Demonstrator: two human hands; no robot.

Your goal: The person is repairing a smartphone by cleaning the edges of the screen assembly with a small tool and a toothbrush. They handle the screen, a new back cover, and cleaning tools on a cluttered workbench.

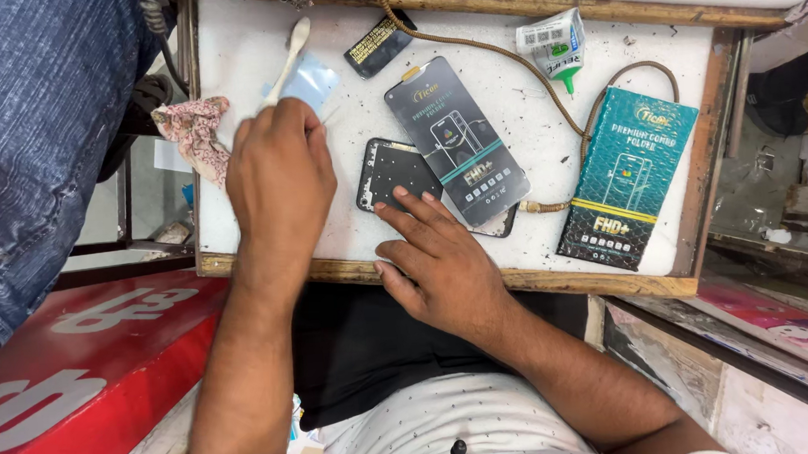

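**Q:** What does each hand have in its grip?

**A:** My left hand (280,183) is closed around the handle of a pale toothbrush (289,56); the brush runs up and away from the fist, its head at the far end, tilted slightly right. My right hand (439,262) is spread flat, clamping nothing; its fingertips (400,193) press on the near edge of the dark phone (391,172).

**Q:** Where does the phone lie relative to the brush hand?

**A:** Just to the right of it, on the white counter (529,126). Its long axis runs left to right with a slight slope toward the near right, and a dark screen-protector sleeve (455,149) lies across its right part. The left hand sits beside the phone's left end; the right hand is the one touching it.

**Q:** What surrounds them?

**A:** A clear film (313,81) under the brush, a floral rag (194,128) at the left edge, a glue bottle (557,47) far right, a braided cable (506,57), and a teal package (627,178) on the right.
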